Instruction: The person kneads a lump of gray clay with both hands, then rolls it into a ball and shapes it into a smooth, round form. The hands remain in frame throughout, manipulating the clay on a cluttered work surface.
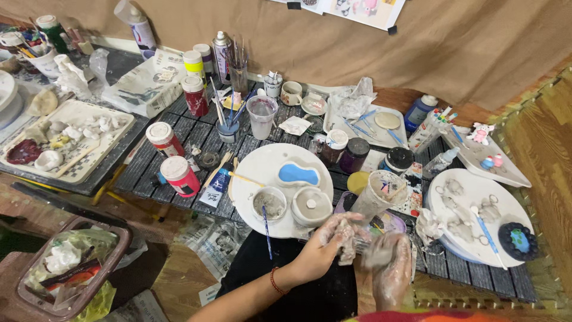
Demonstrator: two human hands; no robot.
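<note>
Both hands are meeting at the near edge of the low slatted table (179, 128), both smeared with pale grey clay. The left hand (331, 237) is curling its fingers around a small lump of grey clay (347, 243), gripping it from the left. The right hand (390, 262) is blurring in the picture; it is pressing against the same lump from the right, but whether its fingers are closing on it I cannot tell. A red bead bracelet (275, 281) is sitting on the left wrist.

Just above the hands, a clear plastic cup (376, 194) is leaning at a tilt. To the left, a round white plate (262, 162) is carrying 2 small bowls, a blue kidney-shaped piece (298, 173) and a thin brush (267, 229) hanging over its edge. To the right, another white plate (503, 206) is holding several small grey clay figures. Further out, 2 red paint bottles (179, 175) are lying on the table, and a tray of clay scraps (65, 140) is resting at far left. A brown basket of waste (71, 262) is standing on the floor.
</note>
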